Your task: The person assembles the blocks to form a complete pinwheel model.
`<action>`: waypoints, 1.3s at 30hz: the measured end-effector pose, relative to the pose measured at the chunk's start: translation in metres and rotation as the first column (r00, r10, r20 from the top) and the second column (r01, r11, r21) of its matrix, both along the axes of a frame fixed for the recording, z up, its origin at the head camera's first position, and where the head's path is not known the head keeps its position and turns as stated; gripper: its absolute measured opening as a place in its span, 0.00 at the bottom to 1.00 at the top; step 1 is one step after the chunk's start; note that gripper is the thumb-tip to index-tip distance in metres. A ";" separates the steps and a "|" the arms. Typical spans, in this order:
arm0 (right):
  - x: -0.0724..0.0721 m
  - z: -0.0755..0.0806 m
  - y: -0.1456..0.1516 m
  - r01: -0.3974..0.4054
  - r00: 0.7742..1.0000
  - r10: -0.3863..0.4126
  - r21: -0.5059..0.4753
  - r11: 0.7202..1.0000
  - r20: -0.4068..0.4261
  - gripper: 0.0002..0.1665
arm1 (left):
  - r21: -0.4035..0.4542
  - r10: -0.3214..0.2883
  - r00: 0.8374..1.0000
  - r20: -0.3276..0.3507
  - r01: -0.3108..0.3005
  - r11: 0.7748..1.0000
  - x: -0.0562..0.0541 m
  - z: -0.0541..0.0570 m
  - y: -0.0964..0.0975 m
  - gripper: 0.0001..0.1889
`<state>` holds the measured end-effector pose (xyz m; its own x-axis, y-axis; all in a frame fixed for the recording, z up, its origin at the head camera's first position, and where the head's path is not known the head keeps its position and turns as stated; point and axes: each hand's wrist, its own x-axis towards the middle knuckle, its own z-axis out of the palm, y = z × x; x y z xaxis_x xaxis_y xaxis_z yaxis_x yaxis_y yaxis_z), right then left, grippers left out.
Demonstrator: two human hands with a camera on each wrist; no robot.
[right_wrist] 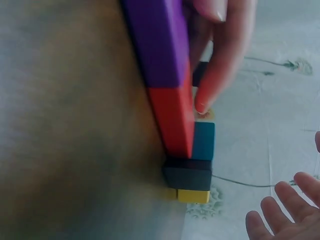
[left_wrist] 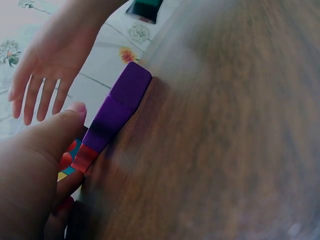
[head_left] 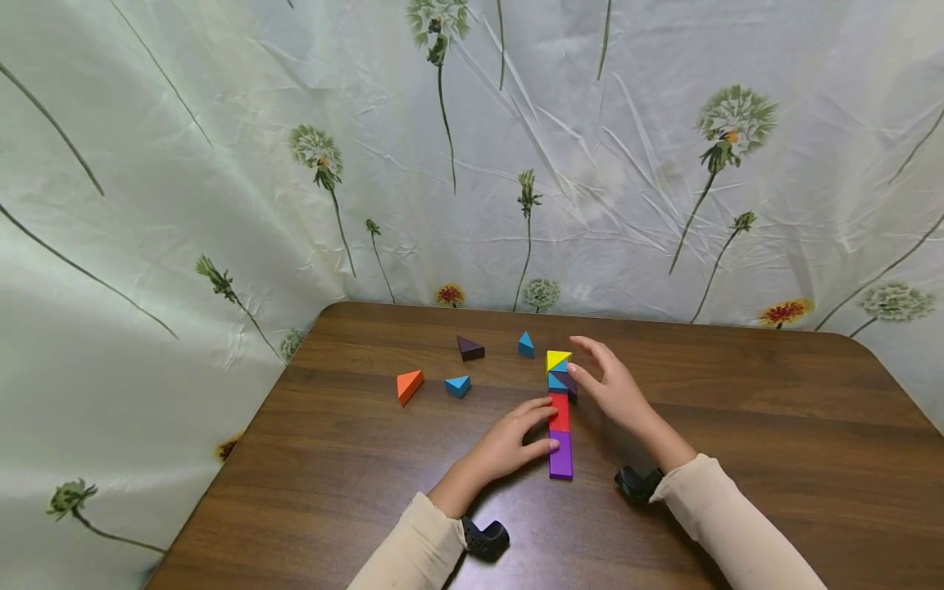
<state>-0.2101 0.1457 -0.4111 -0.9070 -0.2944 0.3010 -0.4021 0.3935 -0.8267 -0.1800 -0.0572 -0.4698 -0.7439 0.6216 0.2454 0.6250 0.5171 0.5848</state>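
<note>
A straight row of blocks runs away from me: a purple block (head_left: 561, 456), a red block (head_left: 560, 412), blue triangular blocks (head_left: 557, 380) beside a dark purple piece, and a yellow triangular block (head_left: 555, 358) at the far end. My left hand (head_left: 509, 438) lies along the row's left side, its fingertips on the red block and its thumb by the purple one. At the far right side, my right hand (head_left: 615, 393) is spread with straight fingers. Its thumb is close to the blue blocks; whether it touches them I cannot tell.
Left of the row, loose triangular blocks lie on the brown table (head_left: 354, 459): an orange one (head_left: 409, 386), a dark purple one (head_left: 469, 348), a blue one (head_left: 458, 386) and another blue one (head_left: 526, 345). A flowered curtain (head_left: 479, 164) hangs behind the table.
</note>
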 end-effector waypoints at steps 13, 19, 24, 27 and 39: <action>0.034 -0.018 0.001 -0.030 0.998 0.031 0.018 0.999 -0.045 0.29 | 0.151 0.125 0.992 -0.008 -0.122 0.981 -0.002 0.002 0.002 0.22; 0.043 -0.030 0.004 -0.069 0.997 0.071 0.046 0.997 -0.028 0.31 | 0.148 0.202 0.979 0.013 -0.202 0.968 -0.003 0.006 0.001 0.24; 0.046 -0.040 0.007 -0.108 0.993 0.112 0.114 0.988 -0.028 0.34 | 0.172 0.231 0.973 0.013 -0.230 0.958 -0.005 0.008 -0.001 0.26; 0.048 -0.043 0.007 -0.129 0.991 0.132 0.154 0.980 -0.005 0.36 | 0.175 0.256 0.967 0.011 -0.254 0.951 -0.010 0.008 -0.002 0.26; 0.047 -0.046 0.008 -0.160 0.987 0.162 0.259 0.953 0.013 0.34 | 0.144 0.351 0.936 0.024 -0.350 0.925 -0.039 0.018 -0.008 0.28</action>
